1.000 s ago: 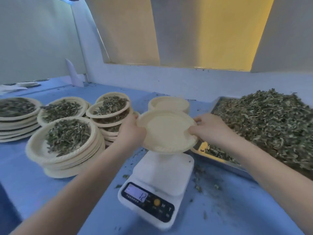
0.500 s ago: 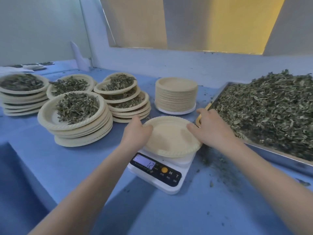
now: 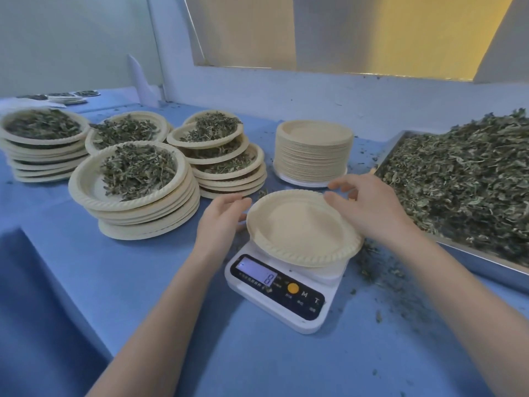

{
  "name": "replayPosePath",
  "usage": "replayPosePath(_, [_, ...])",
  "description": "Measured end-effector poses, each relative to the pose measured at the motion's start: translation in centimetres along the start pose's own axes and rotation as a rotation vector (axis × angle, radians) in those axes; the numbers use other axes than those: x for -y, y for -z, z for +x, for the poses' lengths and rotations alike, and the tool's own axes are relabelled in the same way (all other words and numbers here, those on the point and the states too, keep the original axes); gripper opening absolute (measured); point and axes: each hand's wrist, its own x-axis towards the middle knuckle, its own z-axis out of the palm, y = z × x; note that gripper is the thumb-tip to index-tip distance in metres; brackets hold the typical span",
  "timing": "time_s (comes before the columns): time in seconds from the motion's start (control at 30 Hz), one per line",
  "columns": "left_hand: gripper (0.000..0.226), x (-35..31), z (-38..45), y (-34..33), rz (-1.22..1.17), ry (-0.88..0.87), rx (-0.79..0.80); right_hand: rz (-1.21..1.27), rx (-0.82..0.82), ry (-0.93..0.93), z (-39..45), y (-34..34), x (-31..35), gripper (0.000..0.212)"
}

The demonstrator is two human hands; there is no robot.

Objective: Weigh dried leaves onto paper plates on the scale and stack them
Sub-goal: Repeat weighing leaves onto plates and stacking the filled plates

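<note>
**Empty plate on scale, both hands at rim**

Left hand (image 3: 219, 217) sits at the plate's left edge, fingers loosely curved, tips near the rim; contact unclear. Right hand (image 3: 369, 209) hovers over the far-right rim, fingers spread and relaxed, gripping nothing. Paper plate (image 3: 300, 229), beige with crimped rim, sits empty between the fingertips on the white scale (image 3: 282, 290). Display reads 0.

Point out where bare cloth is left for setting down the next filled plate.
Bare blue cloth lies in front of the nearest filled stack, left of the scale. Behind, the stacks crowd together; right of the scale lie leaf crumbs and the leaf tray.
</note>
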Motion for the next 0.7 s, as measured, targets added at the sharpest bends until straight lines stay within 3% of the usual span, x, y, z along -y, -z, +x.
replayPosePath(0.13, [0.022, 0.2, 0.0, 0.3, 0.007, 0.021, 0.043, 0.022, 0.047, -0.008, -0.1, 0.1, -0.4, 0.030])
replayPosePath(0.3, [0.049, 0.0, -0.7, 0.0, 0.111, -0.021, 0.093, 0.074, 0.150, -0.024, 0.0, 0.8, -0.7, 0.041])
replayPosePath(0.5, [0.043, 0.0, -1.2, 0.3, 0.134, -0.032, 0.054, -0.040, 0.423, 0.008, -0.5, 2.1, 0.3, 0.095])
replayPosePath(0.6, [0.041, -1.0, -1.7, -0.4, 0.316, -0.280, -0.022, 0.036, 0.402, 0.033, -0.8, 3.1, 0.3, 0.096])
replayPosePath(0.7, [0.043, -4.0, -1.5, -3.7, 0.634, -0.618, 0.040, 0.076, 0.362, 0.065, -0.8, 3.6, 0.0, 0.090])
